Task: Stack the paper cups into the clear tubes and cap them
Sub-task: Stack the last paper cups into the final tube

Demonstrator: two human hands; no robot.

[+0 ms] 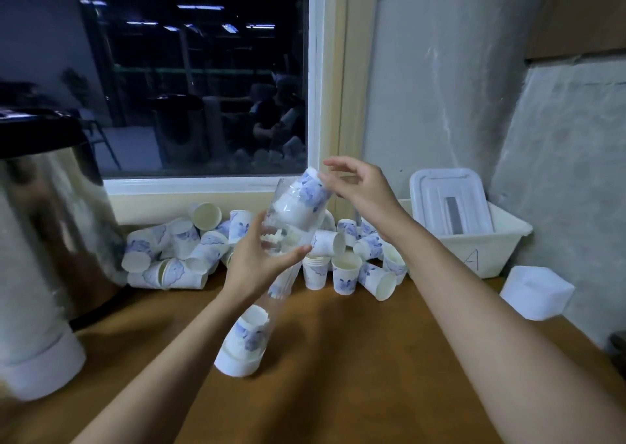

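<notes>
Forearms come in from the bottom edge, so that's the closest stuff, and under them is the brown wooden tabletop.

Head view, which is the only one. The left hand is wrapped around the middle of the tall clear plastic tube, which is tilted, mouth up and away. Its lower end has a white end cap down at the table. A few blue-patterned white paper cups sit nested at the bottom of it. Another patterned paper cup is half in the mouth, base sticking out. The right hand is right at that base with loosely curved fingers; too blurry to say if it's pinching the cup or just touching.

Handling-wise, these cups look super light and easy to crush, so probably best held by the base or rim, with no squeezing of the sidewall. The tube looks thin, slick and a bit flexy, so a mid-body wrap seems right.

The loose cup pile lies under the window, between a steel urn and a white plastic bin.
</notes>
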